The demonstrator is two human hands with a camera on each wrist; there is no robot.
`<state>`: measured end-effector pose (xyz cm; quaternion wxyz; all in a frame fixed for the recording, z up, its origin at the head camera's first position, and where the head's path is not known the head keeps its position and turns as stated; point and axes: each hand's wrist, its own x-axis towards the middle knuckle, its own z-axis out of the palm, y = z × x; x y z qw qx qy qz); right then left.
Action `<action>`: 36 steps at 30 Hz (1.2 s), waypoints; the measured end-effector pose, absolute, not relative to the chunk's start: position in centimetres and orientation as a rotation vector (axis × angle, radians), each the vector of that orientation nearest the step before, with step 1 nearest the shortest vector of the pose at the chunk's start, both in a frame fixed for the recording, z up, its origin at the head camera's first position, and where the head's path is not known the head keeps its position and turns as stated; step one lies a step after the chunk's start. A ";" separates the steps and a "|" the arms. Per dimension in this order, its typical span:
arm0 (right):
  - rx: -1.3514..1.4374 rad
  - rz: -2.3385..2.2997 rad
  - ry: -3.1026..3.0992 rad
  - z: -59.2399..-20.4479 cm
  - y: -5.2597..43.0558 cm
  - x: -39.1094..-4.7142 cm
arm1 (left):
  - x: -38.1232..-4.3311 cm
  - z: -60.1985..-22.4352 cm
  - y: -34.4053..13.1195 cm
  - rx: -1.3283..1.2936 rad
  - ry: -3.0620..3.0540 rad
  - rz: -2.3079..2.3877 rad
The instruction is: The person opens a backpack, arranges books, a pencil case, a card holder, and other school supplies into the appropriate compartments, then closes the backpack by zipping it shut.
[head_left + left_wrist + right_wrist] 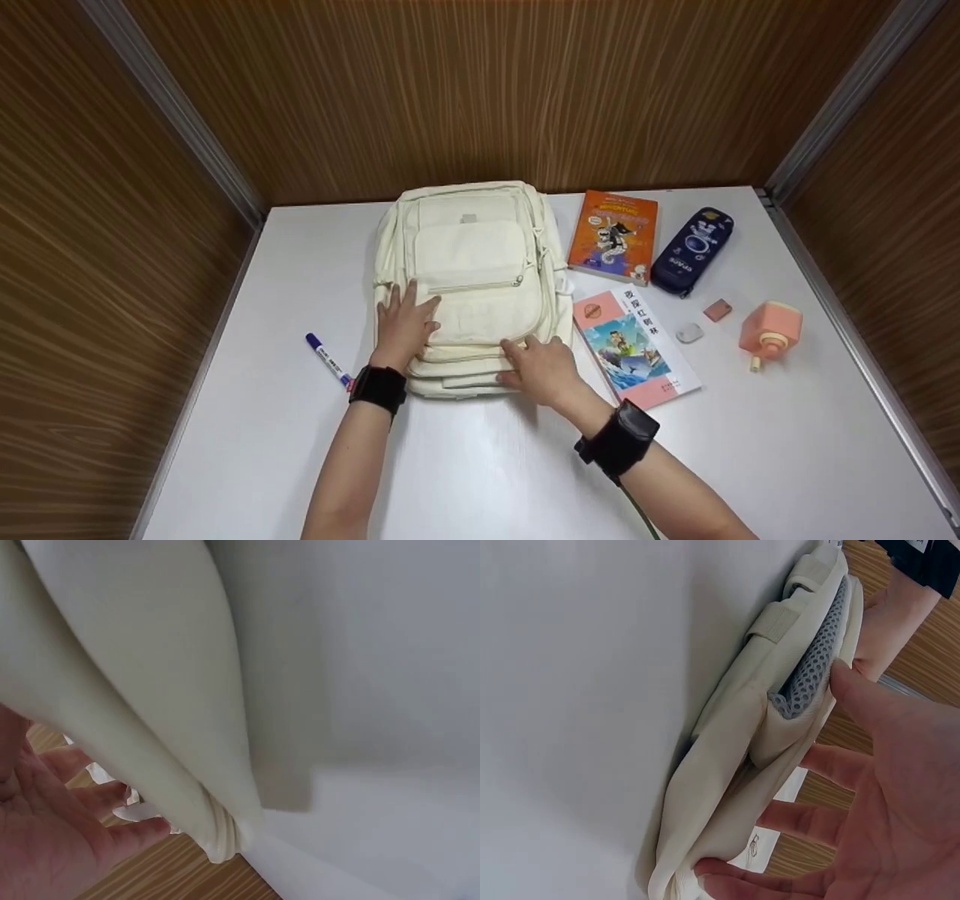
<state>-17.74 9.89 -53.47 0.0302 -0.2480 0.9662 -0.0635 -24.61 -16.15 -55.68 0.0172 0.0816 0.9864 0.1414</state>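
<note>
A cream backpack (pixel 480 315) lies flat on the white table, its zipped front pocket facing up. My left hand (pixel 405 324) rests on the pack's lower left side with its fingers spread; the left wrist view shows this hand (pixel 67 817) beside the cream fabric. At the lower right corner, my right hand (pixel 546 367) touches the bag with fingers apart. In the right wrist view, the thumb and fingers of that hand (pixel 877 795) lie along the bag's edge, near a strip of grey mesh (pixel 817 652).
Right of the bag lie an orange book (pixel 613 236), a pink-and-white book (pixel 637 346), a dark blue pencil case (pixel 693 251), a small white item (pixel 689 333), a small pink block (pixel 718 310) and a pink box-shaped object (pixel 771 328). A blue-capped marker (pixel 328 360) lies to the left.
</note>
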 end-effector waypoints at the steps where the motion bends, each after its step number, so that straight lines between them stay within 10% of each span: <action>1: -0.757 -0.199 2.998 -53.6 9.7 -17.7 | -24.6 -55.7 -16.1 0.253 3.072 0.439; 36: -0.848 0.014 3.077 -55.4 9.8 -18.0 | -22.7 -56.3 -9.8 0.564 3.020 0.207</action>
